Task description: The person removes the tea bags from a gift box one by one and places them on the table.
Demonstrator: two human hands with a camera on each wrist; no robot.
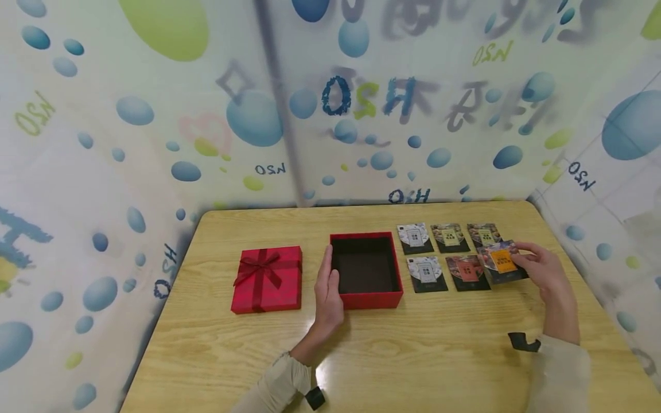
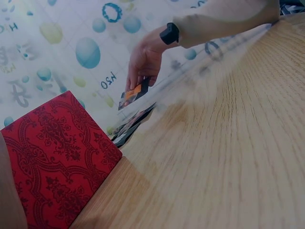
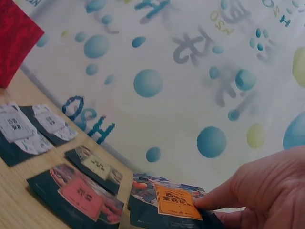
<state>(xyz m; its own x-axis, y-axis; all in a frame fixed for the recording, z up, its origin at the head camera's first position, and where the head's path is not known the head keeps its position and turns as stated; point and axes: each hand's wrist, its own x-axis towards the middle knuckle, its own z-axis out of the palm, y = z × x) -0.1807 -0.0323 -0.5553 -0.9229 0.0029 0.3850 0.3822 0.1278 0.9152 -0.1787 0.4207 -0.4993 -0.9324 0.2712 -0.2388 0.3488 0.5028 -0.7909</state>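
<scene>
**Lifting an orange-labelled packet beside the red box**

Pinching the orange packet [image 1: 502,262] at its right edge, the right hand [image 1: 542,269] has its fingers curled round it, thumb on the printed face. The packet is tilted, its left part raised over the table [image 1: 413,355], at the right end of the front row of packets. The right wrist view shows a fingertip [image 3: 209,202] pressed at the edge of the orange label.

The left hand [image 1: 329,289] lies with straight fingers along the left wall of the open box [image 1: 368,269], touching it; the hand grips nothing. The box sits at the middle of the table.

Five other packets lie flat just right of the box: a white one [image 1: 415,238], a yellow one [image 1: 450,237] and another yellow one [image 1: 483,234] in the back row, a white one [image 1: 426,273] and a red one [image 1: 467,272] in front. The lid [image 1: 267,279], with a ribbon bow, rests left of the box, apart from it.
</scene>
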